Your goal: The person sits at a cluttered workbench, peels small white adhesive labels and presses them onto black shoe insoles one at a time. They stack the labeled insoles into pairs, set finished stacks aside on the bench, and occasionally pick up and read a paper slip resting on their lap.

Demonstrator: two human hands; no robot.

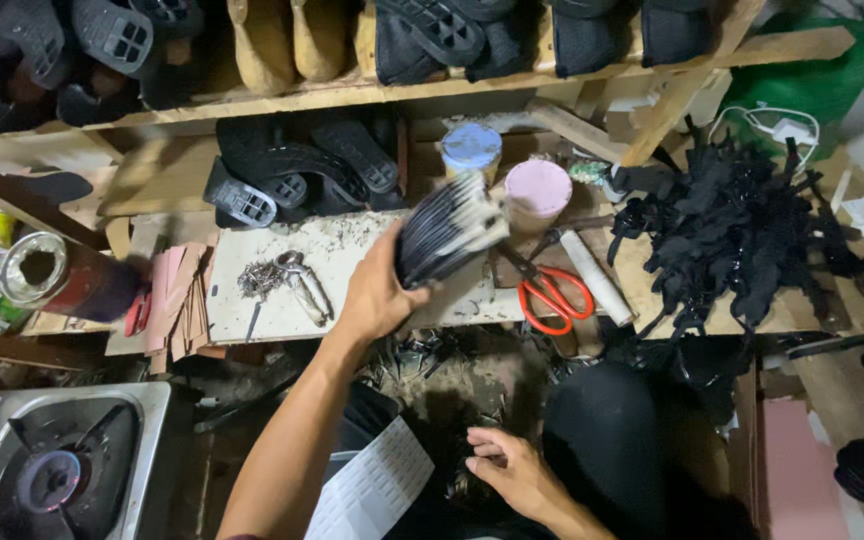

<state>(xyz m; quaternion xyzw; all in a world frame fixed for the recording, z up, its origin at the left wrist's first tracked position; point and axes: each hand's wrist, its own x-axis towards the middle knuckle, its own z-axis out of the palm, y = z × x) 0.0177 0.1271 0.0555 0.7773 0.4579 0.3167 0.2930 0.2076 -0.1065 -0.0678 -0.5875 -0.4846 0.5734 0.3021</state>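
My left hand (380, 292) is raised over the white work board (272, 300) and grips a black shoe sole (444, 230), which is blurred from motion and tilted up toward the shelf. My right hand (514, 468) rests low near my lap with its fingers curled on dark scraps by my knee; I cannot tell whether it holds anything. A white perforated sheet (377, 490) lies across my lap beside it.
Red-handled scissors (552, 295) and a white roll (597, 278) lie right of the sole. Two lidded cans (537, 192) stand behind. A pile of black straps (742, 230) fills the right. Shelves hold black soles (292, 170). A gas burner (52, 470) sits lower left.
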